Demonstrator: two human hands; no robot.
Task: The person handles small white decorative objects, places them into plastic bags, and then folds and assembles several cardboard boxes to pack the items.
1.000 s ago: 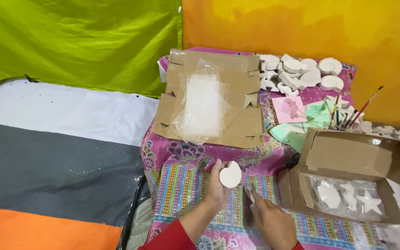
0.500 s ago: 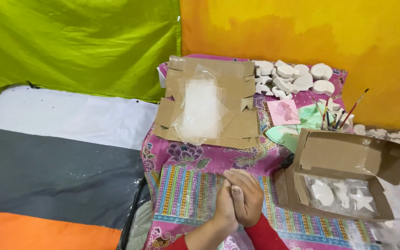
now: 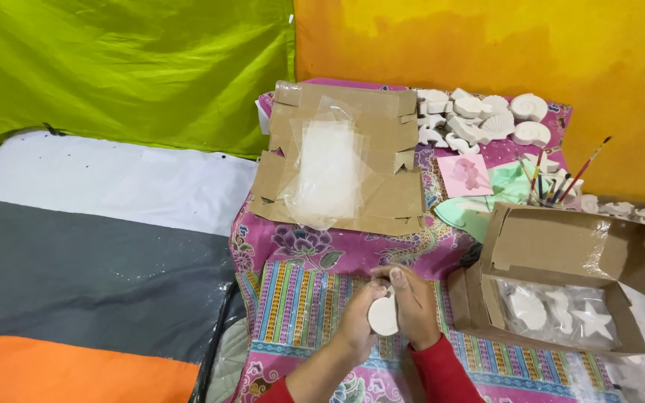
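Observation:
A small white plaster piece [image 3: 383,316], rounded in shape, is held between both hands low in the middle of the head view. My left hand [image 3: 358,319] grips its left side. My right hand [image 3: 414,304], in a red sleeve, closes over its top and right side. Both hands hover over a patterned pink and striped cloth [image 3: 315,298] that covers a low table.
A flattened cardboard box with clear plastic [image 3: 341,160] lies behind the hands. To the right is an open cardboard box [image 3: 561,291] with white plaster shapes. More plaster shapes [image 3: 487,123], brushes in a cup [image 3: 554,183] and pink and green papers [image 3: 479,186] sit at the back right.
The white piece, earlier held up by my left hand alone, is now between both hands. The hands have closed together and the view has shifted slightly.

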